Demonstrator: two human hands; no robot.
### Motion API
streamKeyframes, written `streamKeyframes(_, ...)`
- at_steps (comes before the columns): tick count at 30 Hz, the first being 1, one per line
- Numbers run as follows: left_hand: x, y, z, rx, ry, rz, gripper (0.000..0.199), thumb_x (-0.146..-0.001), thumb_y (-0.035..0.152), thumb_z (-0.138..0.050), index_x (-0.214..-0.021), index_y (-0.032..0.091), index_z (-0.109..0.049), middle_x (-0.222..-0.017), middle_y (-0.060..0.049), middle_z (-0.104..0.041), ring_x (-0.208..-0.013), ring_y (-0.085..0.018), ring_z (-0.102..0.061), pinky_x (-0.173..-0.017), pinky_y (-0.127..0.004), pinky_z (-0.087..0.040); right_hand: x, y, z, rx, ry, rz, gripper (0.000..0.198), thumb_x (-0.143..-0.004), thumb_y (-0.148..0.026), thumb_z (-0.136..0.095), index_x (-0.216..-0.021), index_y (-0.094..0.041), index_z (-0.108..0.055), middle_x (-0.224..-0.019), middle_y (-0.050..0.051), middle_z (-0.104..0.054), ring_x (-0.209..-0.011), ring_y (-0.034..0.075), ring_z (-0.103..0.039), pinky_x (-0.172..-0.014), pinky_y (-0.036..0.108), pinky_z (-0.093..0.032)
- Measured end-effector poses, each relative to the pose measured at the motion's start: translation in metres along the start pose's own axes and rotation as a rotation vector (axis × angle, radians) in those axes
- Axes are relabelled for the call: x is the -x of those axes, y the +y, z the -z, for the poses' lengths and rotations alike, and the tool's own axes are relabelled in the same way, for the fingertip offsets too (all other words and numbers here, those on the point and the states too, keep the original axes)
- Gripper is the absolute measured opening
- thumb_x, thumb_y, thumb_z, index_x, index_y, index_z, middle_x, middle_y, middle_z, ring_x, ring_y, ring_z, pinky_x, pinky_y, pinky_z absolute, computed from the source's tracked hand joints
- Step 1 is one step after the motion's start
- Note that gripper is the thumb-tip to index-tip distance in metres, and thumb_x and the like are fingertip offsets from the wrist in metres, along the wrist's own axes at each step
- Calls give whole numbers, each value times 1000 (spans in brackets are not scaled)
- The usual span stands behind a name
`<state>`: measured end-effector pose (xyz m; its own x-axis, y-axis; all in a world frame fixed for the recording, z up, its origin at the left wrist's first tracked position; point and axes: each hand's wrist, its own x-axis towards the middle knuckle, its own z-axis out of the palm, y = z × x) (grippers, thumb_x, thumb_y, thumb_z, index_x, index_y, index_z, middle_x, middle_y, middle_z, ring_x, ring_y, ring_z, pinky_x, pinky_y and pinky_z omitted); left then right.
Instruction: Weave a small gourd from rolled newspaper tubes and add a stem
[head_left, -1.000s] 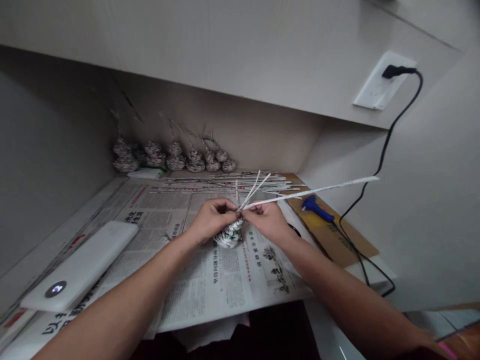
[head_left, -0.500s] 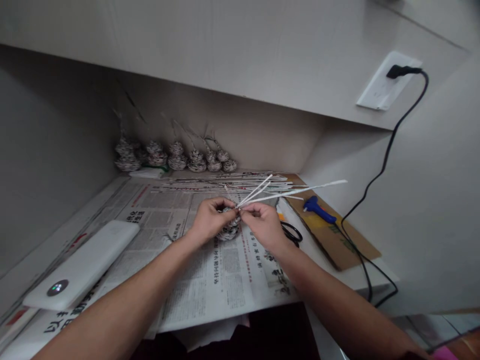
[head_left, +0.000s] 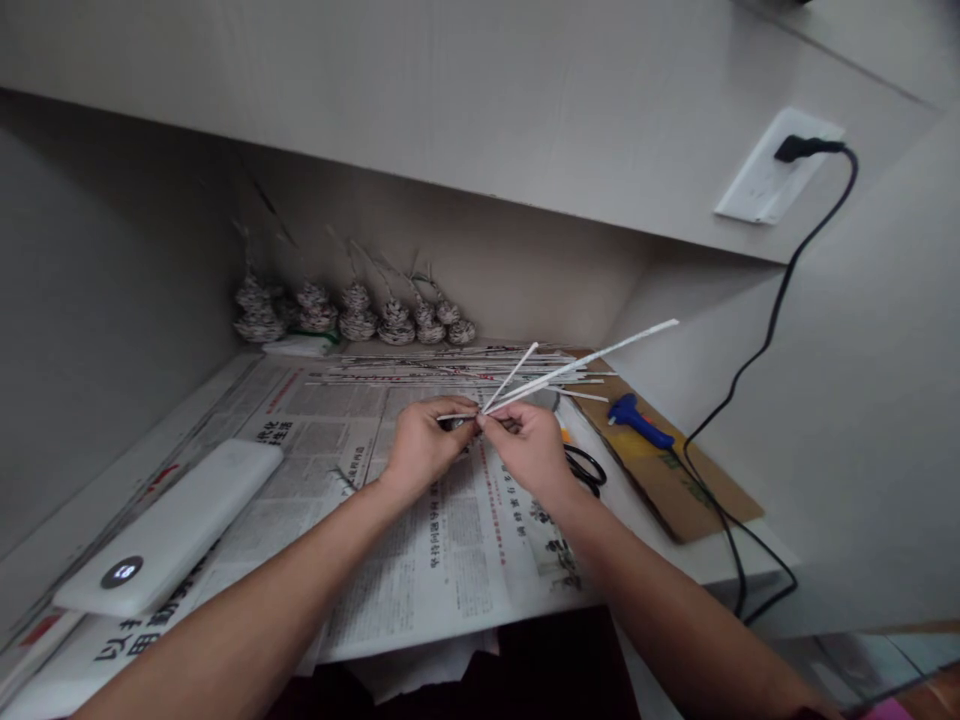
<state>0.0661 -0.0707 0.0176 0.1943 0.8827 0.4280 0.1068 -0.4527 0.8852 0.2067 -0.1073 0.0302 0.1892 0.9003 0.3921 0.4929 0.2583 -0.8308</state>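
My left hand is closed around a small woven newspaper piece, which shows only in slivers between the fingers. My right hand pinches white rolled paper strips at the spot where they leave the woven piece. Both sets of fingertips meet there. The longest strips reach up to the right, a shorter one points steeply upward, and another end pokes out to the left over my left hand's fingers.
Newspaper covers the worktop. Behind my hands lie many rolled paper sticks; several woven gourds line the back wall. A white power bank lies left. Right are black-handled scissors, cardboard and a corded blue glue gun.
The strips have shifted: the long ones now lie closer together and point more steeply up, with one end to the left. The woven piece, visible below my hands before, is now mostly hidden.
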Motion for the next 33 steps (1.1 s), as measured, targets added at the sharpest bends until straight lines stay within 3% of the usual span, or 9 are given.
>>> streamKeyframes(4, -2, -2, 0, 1, 12, -3, 13, -72, 24, -69, -79, 14, -74, -90, -10, -74, -87, -21, -68, -83, -32, -52, 0, 1, -4, 70, 29, 19, 18, -78, -32, -61, -70, -17, -67, -69, 4, -71, -63, 18, -63, -61, 27, -47)
streamKeyframes(10, -3, -4, 1, 36, -36, 19, 16, -71, 26, -69, -81, 15, -73, -93, -9, -73, -90, -21, -67, -84, -33, -52, -5, 4, -10, -12, 47, -37, 18, -78, -32, -58, -69, -17, -63, -66, 3, -67, -61, 16, -61, -60, 26, -46)
streamKeyframes(15, -9, 1, 10, 274, -164, 259, 36, -66, 43, -74, -87, 14, -72, -114, -11, -67, -73, -17, -65, -49, -25, -52, -13, 11, -4, -24, -14, -10, 14, -77, -30, -57, -73, -17, -62, -67, 1, -65, -60, 15, -58, -57, 24, -44)
streamKeyframes(17, -12, 2, 16, 318, -248, 328, 37, -65, 45, -75, -85, 14, -72, -100, -9, -71, -57, -11, -59, -43, -21, -47, -16, 12, 2, -22, -74, 3, 12, -76, -29, -58, -77, -18, -63, -68, 0, -65, -59, 14, -57, -55, 24, -43)
streamKeyframes(20, -16, 1, 23, 362, -321, 416, 35, -61, 39, -80, -85, 15, -73, -69, -3, -68, -47, -8, -53, -38, -16, -38, -18, 11, 10, 0, -156, 39, 11, -77, -29, -58, -80, -19, -64, -70, 0, -65, -61, 14, -57, -57, 24, -45)
streamKeyframes(25, -15, -7, 23, 553, -455, 592, 44, -57, 28, -85, -97, 17, -69, -82, -5, -71, -64, -17, -68, -48, -22, -52, -16, 8, 14, 27, -230, 102, 12, -78, -25, -57, -82, -18, -67, -75, 1, -68, -69, 15, -61, -66, 26, -47)
streamKeyframes(33, -10, -13, 10, 549, -286, 550, 38, -53, 27, -88, -84, 13, -71, -74, -4, -71, -62, -14, -67, -54, -23, -57, -14, 8, 10, 143, -78, -9, 13, -73, -28, -61, -68, -18, -66, -60, 0, -65, -53, 13, -55, -50, 23, -39)
